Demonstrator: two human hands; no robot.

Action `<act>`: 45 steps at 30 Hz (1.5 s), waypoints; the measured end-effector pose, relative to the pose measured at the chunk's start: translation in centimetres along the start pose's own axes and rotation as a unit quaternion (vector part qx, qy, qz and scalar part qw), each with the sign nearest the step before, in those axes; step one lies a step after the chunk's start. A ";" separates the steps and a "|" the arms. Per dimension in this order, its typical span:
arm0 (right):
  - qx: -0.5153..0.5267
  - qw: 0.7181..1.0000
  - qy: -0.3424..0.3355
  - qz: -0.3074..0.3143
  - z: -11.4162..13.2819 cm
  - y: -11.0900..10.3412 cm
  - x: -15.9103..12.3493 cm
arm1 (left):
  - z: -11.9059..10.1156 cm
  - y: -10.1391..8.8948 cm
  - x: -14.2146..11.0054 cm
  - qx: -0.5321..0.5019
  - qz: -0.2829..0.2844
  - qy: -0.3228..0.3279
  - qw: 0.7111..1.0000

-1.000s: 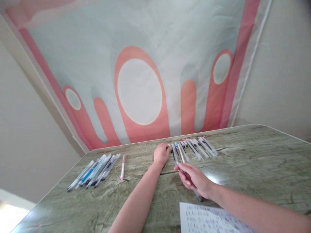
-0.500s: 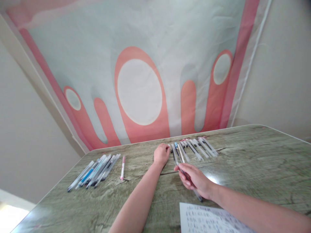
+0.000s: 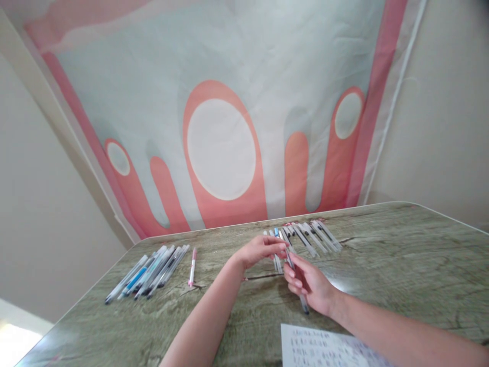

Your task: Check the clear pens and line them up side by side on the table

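Observation:
My right hand is closed around a slim clear-barrelled pen, which slants above the table with its dark end toward me. My left hand has its fingers bent together at the pen's far end, pinching it. Anything small between those fingertips is hidden. Just beyond both hands lies a row of clear pen parts, with dark pieces among them. A light-blue-topped piece lies in that row, partly covered by my left hand.
Several pens, one with a blue barrel, lie side by side at the left. A pink and white pen lies apart from them. A sheet with handwriting is near my right forearm. The wood-grain table meets a patterned cloth behind.
My left hand has moved right from beside the row to the far end of the pen. My right hand still holds the pen, which is now turned steeper.

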State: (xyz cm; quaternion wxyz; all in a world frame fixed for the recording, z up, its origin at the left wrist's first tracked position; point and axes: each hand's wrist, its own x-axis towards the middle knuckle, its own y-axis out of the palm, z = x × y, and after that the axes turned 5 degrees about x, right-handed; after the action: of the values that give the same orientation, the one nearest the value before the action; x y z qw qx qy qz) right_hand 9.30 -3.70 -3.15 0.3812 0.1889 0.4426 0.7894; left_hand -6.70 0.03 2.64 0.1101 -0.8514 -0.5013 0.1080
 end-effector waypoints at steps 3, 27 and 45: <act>0.028 1.000 0.006 0.007 0.2 -0.2 0.1 | -0.6 0.8 -0.4 -0.025 0.039 0.000 0.999; -0.055 0.995 -0.020 -0.077 -0.7 -0.1 0.0 | 0.7 -3.1 -0.5 -0.215 -0.162 0.054 0.961; -0.083 0.992 -0.031 -0.089 -0.5 0.2 -0.1 | 1.3 -3.5 -0.2 -0.244 -0.187 0.060 0.950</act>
State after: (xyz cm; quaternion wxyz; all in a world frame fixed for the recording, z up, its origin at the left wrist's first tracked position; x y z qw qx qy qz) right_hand 8.95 -4.13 -3.26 0.4775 0.1407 0.3791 0.7801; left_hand -10.09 1.60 2.49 -0.0531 -0.7484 -0.6547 -0.0920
